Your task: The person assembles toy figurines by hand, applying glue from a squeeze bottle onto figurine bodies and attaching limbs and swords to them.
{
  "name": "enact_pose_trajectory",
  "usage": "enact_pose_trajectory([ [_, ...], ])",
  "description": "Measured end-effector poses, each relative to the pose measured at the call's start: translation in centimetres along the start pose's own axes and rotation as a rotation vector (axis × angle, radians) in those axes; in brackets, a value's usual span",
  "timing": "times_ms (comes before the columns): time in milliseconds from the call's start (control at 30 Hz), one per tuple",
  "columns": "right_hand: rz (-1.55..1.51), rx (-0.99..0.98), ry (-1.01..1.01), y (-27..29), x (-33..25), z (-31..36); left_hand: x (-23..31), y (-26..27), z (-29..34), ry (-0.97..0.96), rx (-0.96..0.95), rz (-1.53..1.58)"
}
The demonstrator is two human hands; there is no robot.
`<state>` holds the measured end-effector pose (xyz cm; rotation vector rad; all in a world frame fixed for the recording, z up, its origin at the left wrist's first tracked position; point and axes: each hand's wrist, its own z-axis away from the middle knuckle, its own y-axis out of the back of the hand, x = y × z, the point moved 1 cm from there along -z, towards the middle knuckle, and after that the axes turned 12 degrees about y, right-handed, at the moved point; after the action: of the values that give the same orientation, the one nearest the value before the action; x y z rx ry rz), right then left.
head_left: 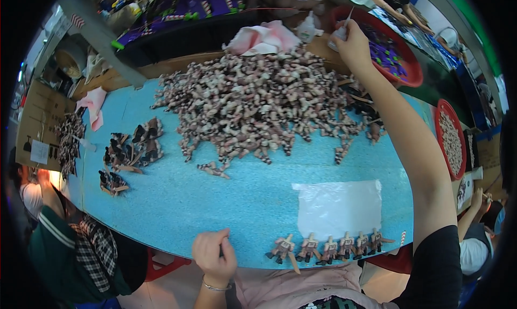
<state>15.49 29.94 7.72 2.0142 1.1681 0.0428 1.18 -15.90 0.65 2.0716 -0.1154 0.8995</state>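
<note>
My right hand (354, 46) reaches to the far right, closed around a small white squeeze bottle (339, 34) with a thin nozzle pointing up. Close to the table's front edge, my left hand (214, 255) is curled closed; a bit of something dark shows at its fingers, too small to name. Several small figurines (330, 249) stand in a row along the front edge, right of my left hand. Behind them lies a white plastic sheet (339, 208). A large heap of small pinkish-brown figure parts (253, 102) covers the far middle of the blue table (177, 204).
Dark figure pieces (129, 150) lie in a cluster at left. A pink-white cloth (264, 39) and another white bottle (308, 28) are behind the heap. Red basins (416, 75) (451, 139) stand at right. A person (51, 244) sits at left; others work at right.
</note>
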Motion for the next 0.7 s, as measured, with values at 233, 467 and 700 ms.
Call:
enact_pose_trajectory([
  [233, -0.087, 0.034, -0.053, -1.8, -0.4, 1.3, -0.6, 0.2, 0.3, -0.029, -0.009, 0.012],
  [467, -0.011, -0.027, 0.511, 0.3, -7.6, 4.5, -0.6, 0.1, 0.3, -0.026, -0.007, 0.023],
  [700, -0.043, -0.350, 0.551, 1.6, -9.9, 8.8, -0.4, 0.0, 0.2, -0.026, 0.012, 0.031],
])
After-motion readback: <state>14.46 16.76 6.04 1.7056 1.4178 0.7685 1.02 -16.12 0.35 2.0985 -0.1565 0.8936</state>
